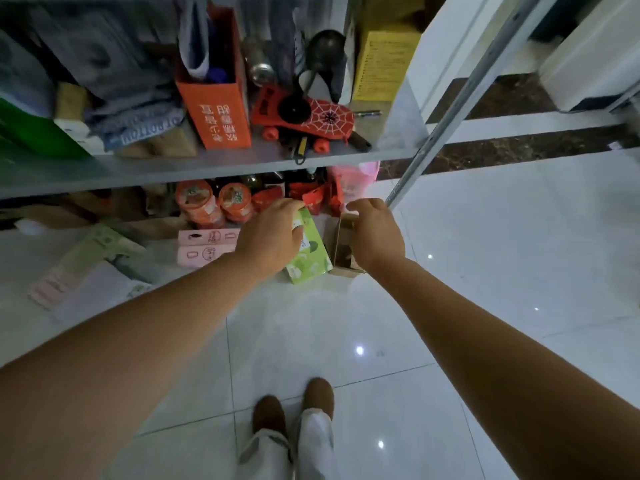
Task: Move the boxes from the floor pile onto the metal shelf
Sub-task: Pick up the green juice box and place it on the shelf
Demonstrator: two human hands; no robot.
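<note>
Left hand [270,233] grip curled round green box [310,259], right hand [375,233] grip curled on brown box [343,252] rim; both boxes on floor [467,258], frame centre. Neither lifted. Pink boxes [204,245] at centre left also on floor. Shelf [207,166] above. Much left, I judge.

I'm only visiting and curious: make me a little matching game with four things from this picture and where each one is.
Things
1. green box
2. brown cardboard box
3. pink boxes
4. orange bag

Places
A. standing on the metal shelf
B. lying on the floor, untouched, to the left of both hands
C. gripped at its top by the left hand
D. right under the right hand

Pairs: 1-C, 2-D, 3-B, 4-A
</note>
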